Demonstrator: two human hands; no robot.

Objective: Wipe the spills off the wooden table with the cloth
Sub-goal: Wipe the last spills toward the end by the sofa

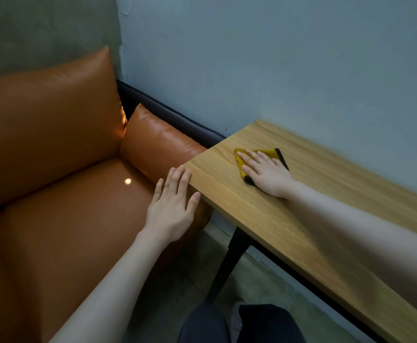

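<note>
On the wooden table (pixel 271 214) by the wall, right hand (pixel 266 172) spread flat, pressing a yellow cloth (pixel 268 153) near the far corner, left hand (pixel 173 206) open, fingers against the table's end beside an orange sofa (pixel 54 144)

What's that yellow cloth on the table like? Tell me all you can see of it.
The cloth is mustard yellow with a dark edging, soft and fabric-like, folded flat. It lies on the wooden table near its left end, by the wall. The right hand presses on it with straight fingers, covering most of it. Nothing else touches it.
</note>
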